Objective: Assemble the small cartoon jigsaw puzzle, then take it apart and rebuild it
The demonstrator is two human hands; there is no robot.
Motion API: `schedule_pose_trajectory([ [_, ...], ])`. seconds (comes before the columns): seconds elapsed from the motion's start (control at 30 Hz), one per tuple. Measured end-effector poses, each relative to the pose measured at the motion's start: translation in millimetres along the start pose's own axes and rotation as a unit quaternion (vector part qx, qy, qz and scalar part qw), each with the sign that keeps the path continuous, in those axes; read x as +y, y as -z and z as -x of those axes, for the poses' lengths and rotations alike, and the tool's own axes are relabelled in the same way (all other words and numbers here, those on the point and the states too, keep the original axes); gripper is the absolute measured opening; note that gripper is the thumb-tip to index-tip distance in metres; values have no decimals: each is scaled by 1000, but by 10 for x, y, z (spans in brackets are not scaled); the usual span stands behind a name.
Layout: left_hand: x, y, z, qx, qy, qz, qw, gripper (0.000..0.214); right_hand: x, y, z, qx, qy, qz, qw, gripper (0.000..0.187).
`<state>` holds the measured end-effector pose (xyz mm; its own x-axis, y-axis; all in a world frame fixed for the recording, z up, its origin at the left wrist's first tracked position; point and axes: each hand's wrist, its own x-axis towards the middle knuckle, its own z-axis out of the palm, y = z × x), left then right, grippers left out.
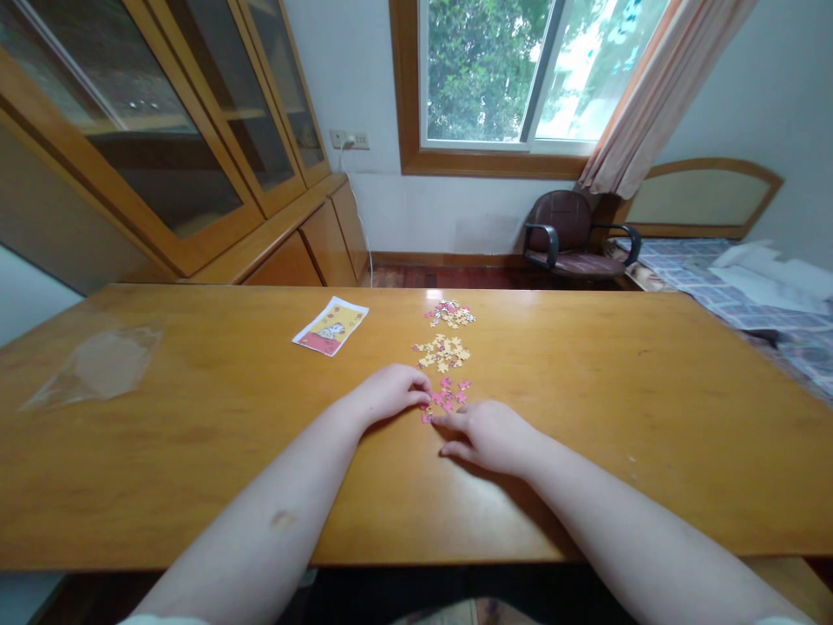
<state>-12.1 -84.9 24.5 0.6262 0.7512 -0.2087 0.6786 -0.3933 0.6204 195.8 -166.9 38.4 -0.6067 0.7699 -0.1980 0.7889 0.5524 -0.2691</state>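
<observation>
Jigsaw puzzle pieces lie on the wooden table [195, 486] in three loose groups, one behind the other. My left hand [390, 392] rests on the tabletop, its curled fingertips at the edge of the nearest group, the pink pieces [446, 398]. My right hand [488, 437] lies just to the right, with spread fingers reaching the front of that group. Neither hand clearly holds a piece. Farther back are the yellow pieces [441, 352] and a mixed pink and white group [449, 314]. A small picture card [330, 325] with a red and yellow print lies left of them.
A clear plastic bag [97, 366] lies flat at the table's left. Behind the far edge stand a wooden glass-fronted cabinet [169, 139] and a dark armchair [566, 234]. A bed [748, 295] with a checked cover stands at the right.
</observation>
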Motion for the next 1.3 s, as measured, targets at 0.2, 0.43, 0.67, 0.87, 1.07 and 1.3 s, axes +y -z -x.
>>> schedule_pose_trajectory([
  [0.2,-13,-4,-1,-10,0,12,1000,18,-3,25,7,-10,-5,0,1000,52],
  [0.43,27,10,15,-9,6,-5,1000,16,-12,21,2,-14,-4,-5,1000,51],
  [0.67,80,22,31,-6,2,-24,1000,16,-21,17,2,-20,-7,-5,1000,52],
  [0.87,73,7,21,-13,-1,-39,999,15,-10,8,1,-15,-6,-5,1000,52],
  [1.07,91,-25,25,5,-16,-59,998,15,-24,12,3,-13,-10,1,1000,52],
  [1.3,151,-31,39,14,-22,-91,995,16,-39,27,9,-18,-14,-1,1000,53],
])
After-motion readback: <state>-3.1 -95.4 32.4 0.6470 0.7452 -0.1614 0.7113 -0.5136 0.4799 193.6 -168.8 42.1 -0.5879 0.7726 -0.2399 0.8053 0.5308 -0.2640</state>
